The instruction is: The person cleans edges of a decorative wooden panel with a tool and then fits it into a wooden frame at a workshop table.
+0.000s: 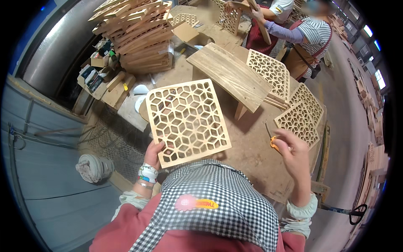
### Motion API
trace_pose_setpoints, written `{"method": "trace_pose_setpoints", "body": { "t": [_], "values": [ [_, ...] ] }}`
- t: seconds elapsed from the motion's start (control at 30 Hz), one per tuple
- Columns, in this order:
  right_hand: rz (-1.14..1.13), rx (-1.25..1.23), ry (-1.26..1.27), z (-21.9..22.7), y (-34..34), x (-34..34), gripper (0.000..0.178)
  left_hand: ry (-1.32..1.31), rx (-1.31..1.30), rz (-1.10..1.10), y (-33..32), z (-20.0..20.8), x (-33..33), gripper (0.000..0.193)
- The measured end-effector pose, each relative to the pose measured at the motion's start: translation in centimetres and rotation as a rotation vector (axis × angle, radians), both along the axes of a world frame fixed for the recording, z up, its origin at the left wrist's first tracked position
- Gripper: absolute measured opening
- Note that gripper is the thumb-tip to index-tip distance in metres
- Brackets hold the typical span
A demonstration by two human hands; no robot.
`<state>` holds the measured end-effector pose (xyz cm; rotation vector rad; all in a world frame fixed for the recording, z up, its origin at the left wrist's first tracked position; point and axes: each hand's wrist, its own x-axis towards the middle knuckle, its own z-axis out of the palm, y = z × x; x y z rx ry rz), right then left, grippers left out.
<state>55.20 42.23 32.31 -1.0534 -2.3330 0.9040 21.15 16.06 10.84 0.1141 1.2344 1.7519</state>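
1. Desk (252,147): carries a plain board on a stand mid-desk and three more lattice panels (300,122) along the far right edge.
2. Lattice panel (187,120): held tilted above the near left edge, fretwork fully cut; trimming seemingly unstarted.
3. Left hand (153,153): fingers pinching the panel's lower left corner.
4. Right hand (294,153): fingers closed around orange-handled scissors (272,137), well apart from the panel.

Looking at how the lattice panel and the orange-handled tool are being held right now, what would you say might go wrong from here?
1. The left hand grips the lattice panel only at its lower corner, so the thin cut-out ribs might flex or crack.
2. The right hand holds an orange-handled tool whose metal tip points toward the panel; a slip could gouge the wood or nick the left hand's fingers.
3. More lattice panels lie close beside the right hand on the workbench and could get knocked.
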Motion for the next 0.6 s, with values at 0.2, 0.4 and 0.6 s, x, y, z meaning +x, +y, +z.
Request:
{"method": "trace_pose_setpoints", "body": {
  "t": [0.2,0.4,0.6],
  "values": [
    [0.089,-0.064,-0.104,-3.3,0.5,-3.5,0.030,-0.034,0.068,-0.076,-2.1,0.8,-0.2,0.047],
    [0.021,-0.078,0.169,-3.7,1.8,-6.5,0.045,0.102,0.183,-0.123,1.8,2.1,-0.9,0.054],
    [-0.004,-0.426,0.357,-0.6,4.4,-6.2,0.035,0.239,0.292,-0.313,9.2,4.7,-2.2,0.052]
  ]
}}
